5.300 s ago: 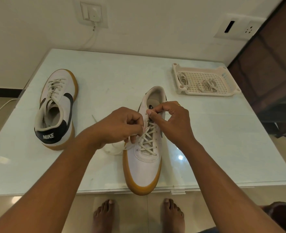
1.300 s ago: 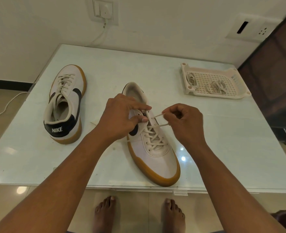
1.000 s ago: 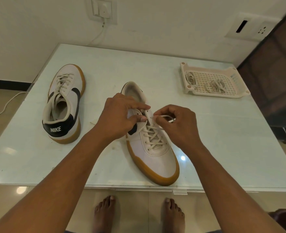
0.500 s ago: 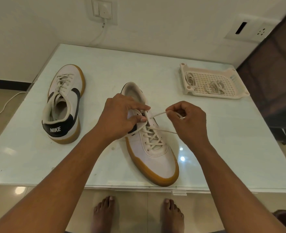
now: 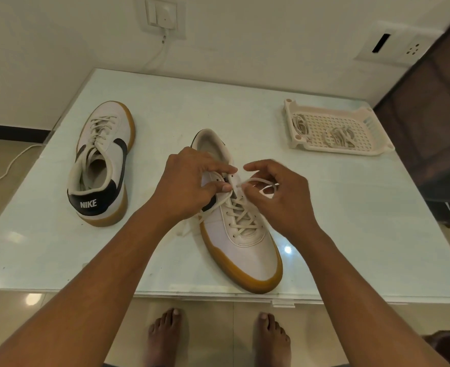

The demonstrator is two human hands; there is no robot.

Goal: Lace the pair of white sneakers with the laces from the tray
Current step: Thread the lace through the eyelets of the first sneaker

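Note:
A white sneaker with a gum sole (image 5: 247,250) lies on the glass table (image 5: 351,234), toe toward me, its lace crossed through most eyelets. My left hand (image 5: 187,184) pinches the top left of the sneaker's upper beside the tongue. My right hand (image 5: 279,192) holds a loop of the cream lace (image 5: 261,181) just right of the top eyelets, with the forefinger stretched toward my left hand. A second white sneaker (image 5: 102,162), laced, with a black heel, stands at the left. The white tray (image 5: 377,151) at the back right holds more laces (image 5: 337,136).
The table's near edge runs just under the sneaker's toe, with my bare feet (image 5: 165,337) on the floor below. A wall socket (image 5: 164,15) with a cable sits behind the table. Dark furniture (image 5: 435,123) stands at the right.
My right hand has come back in toward the eyelets, and the lace it pulled taut to the right half a second ago now curls in a loop. My left hand has stayed put.

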